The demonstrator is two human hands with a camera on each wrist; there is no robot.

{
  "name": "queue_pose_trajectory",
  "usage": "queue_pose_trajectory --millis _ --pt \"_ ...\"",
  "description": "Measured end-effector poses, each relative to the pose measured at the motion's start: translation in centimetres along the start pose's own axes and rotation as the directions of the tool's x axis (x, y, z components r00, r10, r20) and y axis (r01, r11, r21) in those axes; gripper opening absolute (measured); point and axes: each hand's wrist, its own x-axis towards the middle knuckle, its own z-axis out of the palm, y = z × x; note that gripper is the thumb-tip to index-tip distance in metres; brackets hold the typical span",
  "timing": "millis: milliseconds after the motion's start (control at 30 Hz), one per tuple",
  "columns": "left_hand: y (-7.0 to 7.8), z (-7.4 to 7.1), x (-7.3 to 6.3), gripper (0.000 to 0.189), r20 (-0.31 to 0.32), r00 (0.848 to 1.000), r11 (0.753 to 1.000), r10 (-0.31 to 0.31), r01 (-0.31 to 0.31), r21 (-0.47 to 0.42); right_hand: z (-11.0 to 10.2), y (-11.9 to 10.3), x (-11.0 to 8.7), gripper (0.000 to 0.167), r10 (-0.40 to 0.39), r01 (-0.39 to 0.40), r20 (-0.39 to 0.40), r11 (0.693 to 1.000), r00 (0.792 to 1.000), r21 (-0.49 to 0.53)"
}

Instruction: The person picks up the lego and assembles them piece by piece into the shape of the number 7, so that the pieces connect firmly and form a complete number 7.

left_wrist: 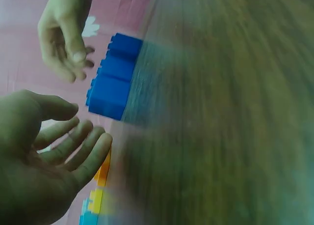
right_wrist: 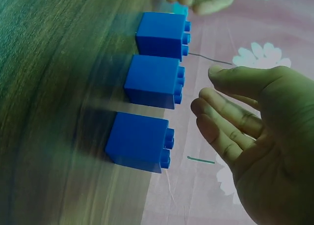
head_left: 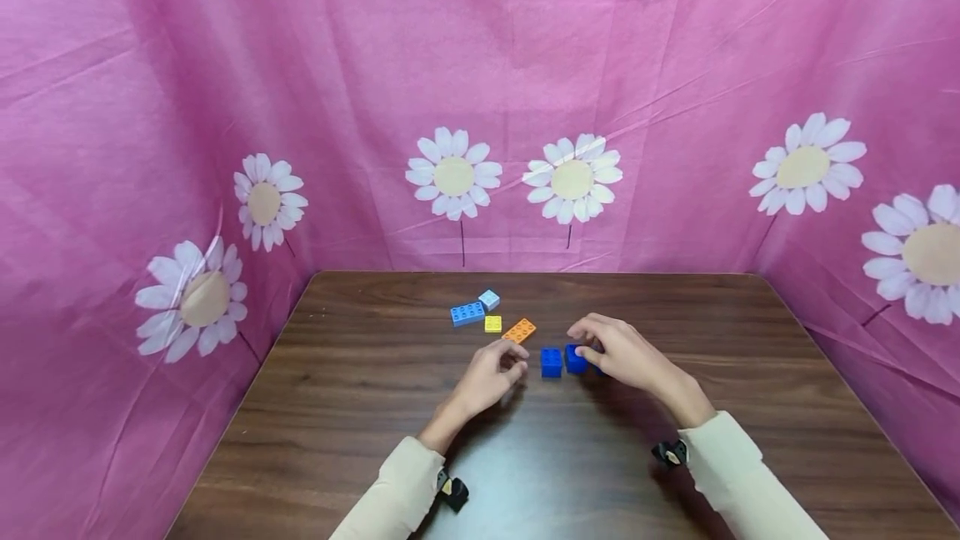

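Three dark blue toy bricks stand in a row on the table: the left one (head_left: pixel 551 362), the middle one (head_left: pixel 575 359), and the right one (right_wrist: pixel 137 141), which the right hand mostly hides in the head view. Over the middle and right bricks hovers the right hand (head_left: pixel 626 352), its fingers loosely bent; the right wrist view shows a gap between fingertips and studs. To the left of the row is the left hand (head_left: pixel 483 377), relaxed and holding nothing, fingertips close to a flat orange brick (head_left: pixel 520 331).
Behind the left hand lie a small yellow brick (head_left: pixel 492 324), a longer mid-blue brick (head_left: pixel 467 313) and a small light blue brick (head_left: pixel 489 299). The brown wooden table (head_left: pixel 360 407) ends at a pink curtain (head_left: pixel 360 148) printed with white daisies.
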Motion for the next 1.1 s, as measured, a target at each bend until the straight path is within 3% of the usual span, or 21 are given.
queue_pose_trajectory --millis 300,533,667,900,1100 --pt "0.6 1.3 1.5 0.039 0.071 0.994 0.993 -0.084 0.090 -0.071 0.1 -0.1 0.9 0.032 0.007 -0.001 0.101 0.998 0.995 -0.057" --pt "1.1 2.0 2.6 0.052 0.121 0.987 0.991 -0.103 0.112 -0.067 0.5 0.4 1.2 0.038 0.035 -0.018 0.179 0.995 0.983 -0.096" --pt "1.0 2.3 2.9 0.050 0.149 0.983 0.991 -0.110 0.120 -0.063 1.0 0.6 1.3 0.031 0.030 -0.012 0.174 0.995 0.984 -0.101" --pt "0.4 2.2 2.5 0.029 0.142 0.985 0.994 -0.096 0.101 -0.031 2.0 0.4 1.1 0.026 0.031 -0.017 0.148 0.995 0.989 -0.096" --pt "-0.3 1.9 1.9 0.031 0.138 0.982 0.990 -0.127 0.135 -0.049 2.8 0.1 0.9 0.028 0.062 -0.052 0.148 0.996 0.987 -0.070"
